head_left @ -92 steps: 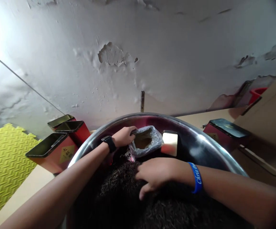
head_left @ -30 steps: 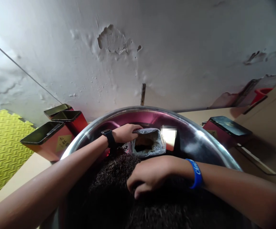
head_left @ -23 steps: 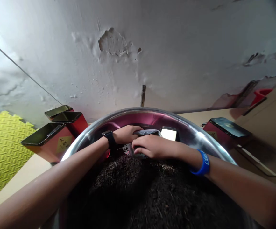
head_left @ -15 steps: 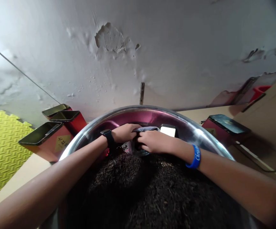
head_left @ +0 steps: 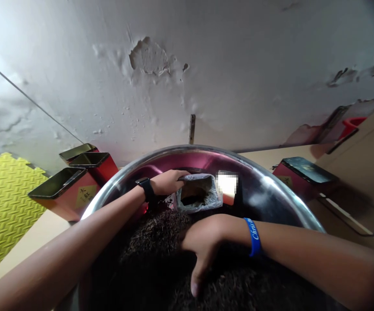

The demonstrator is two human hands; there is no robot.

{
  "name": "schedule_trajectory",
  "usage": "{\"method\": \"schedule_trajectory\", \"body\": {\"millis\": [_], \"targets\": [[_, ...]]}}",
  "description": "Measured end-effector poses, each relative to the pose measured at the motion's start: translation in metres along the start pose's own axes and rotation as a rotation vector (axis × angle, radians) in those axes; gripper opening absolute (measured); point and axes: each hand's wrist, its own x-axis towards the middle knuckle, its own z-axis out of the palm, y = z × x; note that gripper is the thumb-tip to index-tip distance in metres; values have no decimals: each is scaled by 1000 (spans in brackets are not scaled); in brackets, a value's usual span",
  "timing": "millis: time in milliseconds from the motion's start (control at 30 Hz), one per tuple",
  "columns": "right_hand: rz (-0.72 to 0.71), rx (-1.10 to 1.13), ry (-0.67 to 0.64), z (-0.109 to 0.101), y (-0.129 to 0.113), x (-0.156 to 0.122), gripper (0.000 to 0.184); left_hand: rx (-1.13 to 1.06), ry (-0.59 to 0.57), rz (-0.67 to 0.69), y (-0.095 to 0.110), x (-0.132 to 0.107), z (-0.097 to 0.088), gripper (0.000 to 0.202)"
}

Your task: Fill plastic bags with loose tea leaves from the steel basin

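My left hand (head_left: pixel 168 182), below a black watch, grips the far left rim of an open plastic bag (head_left: pixel 217 200) that lines a box-shaped container. The bag's mouth faces me, with a brownish inside and a dark bottom. Loose dark tea leaves (head_left: pixel 161 233) fill the near part of a large metal basin (head_left: pixel 290 203). My right hand (head_left: pixel 204 242), with a blue wristband, is down at the leaves just in front of the bag. Its thumb is spread away from the fingers, whose tips are blurred and partly hidden. I see nothing held in it.
Beside the bag in the basin stands a bright, partly pixelated object (head_left: pixel 227 185). Several open red tins (head_left: pixel 73 190) stand left of the basin, and a closed tin (head_left: pixel 300 172) is at right. A peeling wall (head_left: pixel 238 86) rises behind. Yellow foam mat (head_left: pixel 8 207) lies far left.
My right hand has left the bag's rim and moved down toward me to the leaves, opening its thumb. The bag's mouth now shows wide open. My left hand stays at the rim.
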Motion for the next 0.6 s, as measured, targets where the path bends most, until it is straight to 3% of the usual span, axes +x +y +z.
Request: {"method": "schedule_trajectory", "body": {"millis": [133, 300, 467, 600], "targets": [[0, -64, -143, -1, -10, 0, 77, -1, 1, -30, 2, 0, -1, 39], [11, -159, -97, -4, -20, -4, 40, 5, -1, -19, -1, 1, 0, 38], [-39, -120, 257, -20, -17, -19, 30, 11, 8, 13, -1, 0, 0, 38], [126, -220, 633, -34, 5, -30, 26, -15, -18, 31, -2, 0, -2, 36]]}}
